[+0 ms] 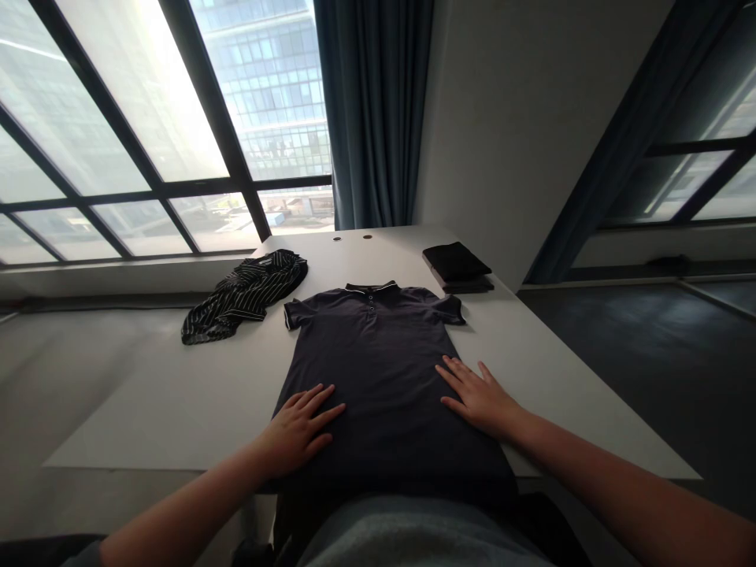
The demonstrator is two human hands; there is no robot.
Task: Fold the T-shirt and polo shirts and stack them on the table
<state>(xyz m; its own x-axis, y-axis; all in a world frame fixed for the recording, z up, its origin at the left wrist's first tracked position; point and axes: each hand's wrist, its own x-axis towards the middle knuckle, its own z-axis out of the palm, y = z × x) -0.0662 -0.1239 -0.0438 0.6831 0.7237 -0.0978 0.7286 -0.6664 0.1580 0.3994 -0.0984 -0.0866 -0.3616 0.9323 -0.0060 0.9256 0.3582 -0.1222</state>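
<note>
A dark navy polo shirt (381, 362) lies spread flat, front up, on the white table (194, 394), collar toward the window. My left hand (298, 429) rests flat on the shirt's lower left edge, fingers stretched out. My right hand (479, 395) lies flat on its lower right side, fingers spread. Neither hand grips the fabric. The shirt's hem hangs over the near table edge.
A crumpled black garment with thin white stripes (248, 293) lies at the table's far left. A stack of folded dark clothes (456, 265) sits at the far right corner. Beyond are large windows, a blue curtain (372, 118) and a white wall.
</note>
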